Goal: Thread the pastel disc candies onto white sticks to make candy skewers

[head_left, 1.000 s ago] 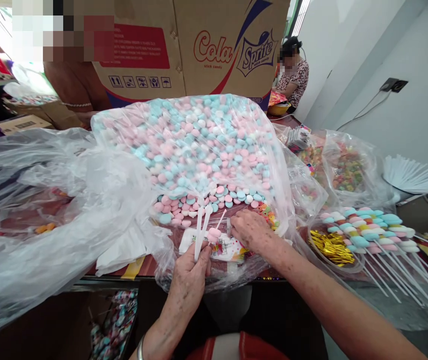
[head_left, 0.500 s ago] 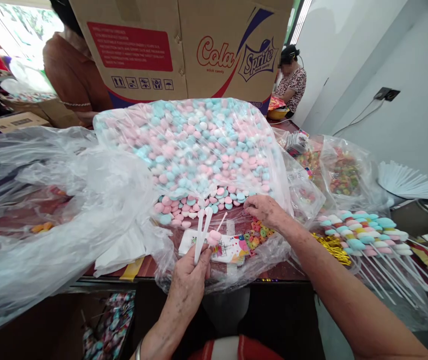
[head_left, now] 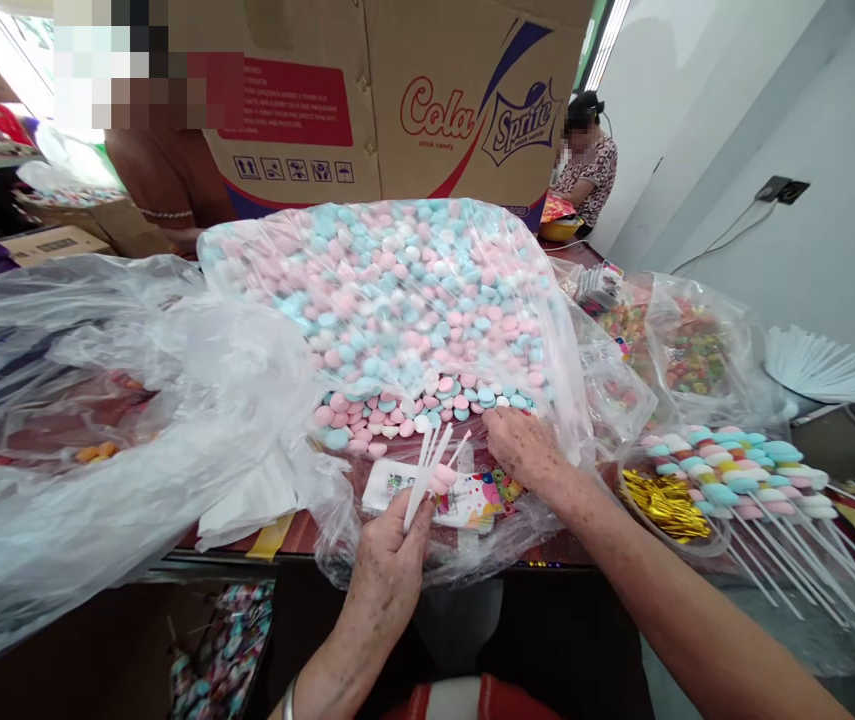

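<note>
In our left hand (head_left: pixel 389 560), closed, we grip a few white sticks (head_left: pixel 425 475) and a pink candy (head_left: pixel 442 479) on a thin stick. Our right hand (head_left: pixel 523 450) has its fingers bent at the near edge of the loose pink, blue and white candies (head_left: pixel 374 420); we cannot tell if it holds any. Those candies lie on the reddish surface (head_left: pixel 558 548), at the mouth of a large clear bag (head_left: pixel 389 290) full of the same kind. Between our 2 hands we see printed packets (head_left: pixel 464 505), with colourful gummies (head_left: pixel 506 490) just beside them. To our right, gold ties (head_left: pixel 667 505) fill a clear bowl (head_left: pixel 719 545), next to a pile of candy skewers (head_left: pixel 742 470).
</note>
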Action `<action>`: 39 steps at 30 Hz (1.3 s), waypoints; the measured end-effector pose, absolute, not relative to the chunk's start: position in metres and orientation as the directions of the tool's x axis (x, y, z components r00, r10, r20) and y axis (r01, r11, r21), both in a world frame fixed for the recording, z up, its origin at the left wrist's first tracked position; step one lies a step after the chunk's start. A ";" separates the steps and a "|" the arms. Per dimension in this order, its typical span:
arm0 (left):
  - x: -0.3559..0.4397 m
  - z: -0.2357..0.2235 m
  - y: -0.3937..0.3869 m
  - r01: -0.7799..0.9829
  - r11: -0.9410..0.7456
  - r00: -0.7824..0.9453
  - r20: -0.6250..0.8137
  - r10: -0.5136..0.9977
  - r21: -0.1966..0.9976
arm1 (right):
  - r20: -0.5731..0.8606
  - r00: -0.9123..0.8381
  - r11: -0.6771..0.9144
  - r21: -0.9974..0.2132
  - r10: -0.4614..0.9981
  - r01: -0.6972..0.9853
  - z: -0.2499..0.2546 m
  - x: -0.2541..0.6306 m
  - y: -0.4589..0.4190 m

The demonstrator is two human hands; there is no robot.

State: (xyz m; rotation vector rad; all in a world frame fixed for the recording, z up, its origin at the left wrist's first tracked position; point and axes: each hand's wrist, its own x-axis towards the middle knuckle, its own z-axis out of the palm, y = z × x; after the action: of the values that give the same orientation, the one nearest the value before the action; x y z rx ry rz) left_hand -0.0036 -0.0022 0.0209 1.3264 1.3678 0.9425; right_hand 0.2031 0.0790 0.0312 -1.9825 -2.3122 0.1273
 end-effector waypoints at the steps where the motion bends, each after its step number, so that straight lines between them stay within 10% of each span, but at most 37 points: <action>1: -0.003 0.023 -0.002 0.273 0.087 0.071 -0.111 0.991 0.958 | 0.044 -0.121 0.128 -0.239 0.992 0.963 0.030 0.203 0.077; 5: 0.001 0.029 0.001 0.420 0.018 0.097 -0.064 0.993 0.907 | 0.054 0.021 0.036 -0.870 0.998 0.491 0.024 0.204 0.072; 7: 0.002 0.028 0.003 0.456 -0.003 0.117 -0.057 0.992 0.890 | -0.002 0.052 -0.013 -0.980 0.999 0.199 0.023 0.202 0.068; 11: 0.002 0.024 0.006 0.475 -0.021 0.131 -0.047 0.990 0.880 | -0.028 0.085 -0.031 -0.999 0.996 0.038 0.023 0.196 0.059; 30: 0.001 0.026 0.009 0.474 -0.009 0.119 -0.054 0.991 0.880 | 0.474 0.081 0.410 -0.824 0.877 0.391 0.018 0.189 0.047; 39: 0.008 0.020 0.010 0.366 0.058 0.067 -0.088 0.994 0.929 | 0.332 0.072 0.312 -0.928 0.941 0.203 0.008 0.158 0.025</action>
State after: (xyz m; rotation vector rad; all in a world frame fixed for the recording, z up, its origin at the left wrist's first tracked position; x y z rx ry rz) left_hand 0.0078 0.0102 0.0196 1.4550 1.4454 0.8922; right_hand 0.1585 0.0247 0.0075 -1.1399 -1.4039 0.7912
